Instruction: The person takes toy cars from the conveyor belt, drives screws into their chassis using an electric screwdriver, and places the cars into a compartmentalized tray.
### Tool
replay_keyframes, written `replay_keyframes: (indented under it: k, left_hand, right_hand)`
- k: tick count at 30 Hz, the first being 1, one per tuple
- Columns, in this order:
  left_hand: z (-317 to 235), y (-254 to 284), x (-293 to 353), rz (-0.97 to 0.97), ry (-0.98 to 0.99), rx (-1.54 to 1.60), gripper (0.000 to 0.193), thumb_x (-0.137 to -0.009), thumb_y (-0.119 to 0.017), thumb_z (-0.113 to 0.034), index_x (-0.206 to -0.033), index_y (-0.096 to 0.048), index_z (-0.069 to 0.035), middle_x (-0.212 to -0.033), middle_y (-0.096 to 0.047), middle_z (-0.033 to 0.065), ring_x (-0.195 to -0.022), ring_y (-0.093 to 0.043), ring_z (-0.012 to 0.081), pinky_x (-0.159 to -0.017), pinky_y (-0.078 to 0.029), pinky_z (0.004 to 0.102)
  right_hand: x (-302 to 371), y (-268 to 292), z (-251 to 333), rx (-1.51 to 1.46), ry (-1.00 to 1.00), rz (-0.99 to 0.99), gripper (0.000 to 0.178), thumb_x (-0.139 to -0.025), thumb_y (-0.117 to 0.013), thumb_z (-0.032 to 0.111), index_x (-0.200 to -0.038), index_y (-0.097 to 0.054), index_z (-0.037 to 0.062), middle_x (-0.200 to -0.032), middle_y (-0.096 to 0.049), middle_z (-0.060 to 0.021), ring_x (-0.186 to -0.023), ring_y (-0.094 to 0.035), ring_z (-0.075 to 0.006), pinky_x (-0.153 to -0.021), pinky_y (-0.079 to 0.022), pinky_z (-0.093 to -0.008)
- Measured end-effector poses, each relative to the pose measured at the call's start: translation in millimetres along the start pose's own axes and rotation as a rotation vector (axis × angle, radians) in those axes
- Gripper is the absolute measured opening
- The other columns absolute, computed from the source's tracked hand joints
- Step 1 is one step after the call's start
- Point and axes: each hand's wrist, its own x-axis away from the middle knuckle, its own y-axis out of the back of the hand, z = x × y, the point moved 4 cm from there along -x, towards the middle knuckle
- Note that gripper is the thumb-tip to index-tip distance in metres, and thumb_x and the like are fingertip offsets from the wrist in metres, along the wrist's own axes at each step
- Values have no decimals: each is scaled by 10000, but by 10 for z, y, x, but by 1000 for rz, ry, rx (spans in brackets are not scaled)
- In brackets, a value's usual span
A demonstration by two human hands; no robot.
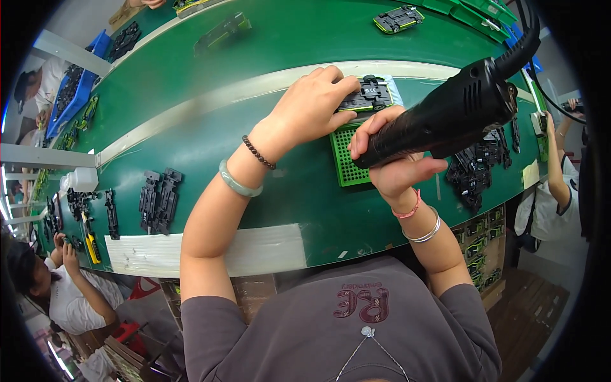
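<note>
Wheels and black underside up, a toy car (373,93) with a light green edge lies in front of me. My left hand (316,102) is closed over its left end, the thumb along the near side. In my right hand (389,153) is a black electric screwdriver (439,111), its cable rising to the upper right. The tool's tip is hidden from this view. Below the car sits a green tray (341,159) with a grid of small holes, just left of my right hand.
Black chassis parts lie at left (159,200), with yellow-handled pliers (92,245) beyond. A pile of black parts (471,172) stands at right. Another upturned toy car (398,20) is on the far green surface. Blue bins (70,99) and co-workers (76,286) are at the sides.
</note>
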Motion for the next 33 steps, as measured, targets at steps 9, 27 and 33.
replay_keyframes:
  k: [9, 27, 33]
  left_hand:
    - [2, -6, 1, 2, 2, -2, 328, -687, -675, -203, -956, -537, -75, -881, -524, 127, -815, -540, 297, -698, -455, 378]
    - [-7, 43, 3, 62, 54, 57, 354, -709, -652, -176, -1022, -517, -80, -988, -514, 126, -928, -496, 311, -790, -426, 379]
    - [-256, 287, -50, 42, -118, 128, 247, -658, -688, -111, -880, -596, -55, -971, -522, 106, -960, -477, 297, -840, -399, 383]
  right_hand:
    - [5, -5, -1, 29, -2, 54, 985, -497, -200, 923, -841, -408, 24, -609, -483, -78, -521, -492, -161, -498, -435, -271]
    - [1, 26, 26, -24, 74, -86, 999, -487, -181, 930, -826, -414, 19, -601, -478, -80, -516, -484, -161, -494, -432, -267]
    - [-146, 187, 521, -192, 391, -7, 1072, -412, -205, 941, -848, -432, -12, -609, -509, -113, -533, -523, -189, -532, -477, -299]
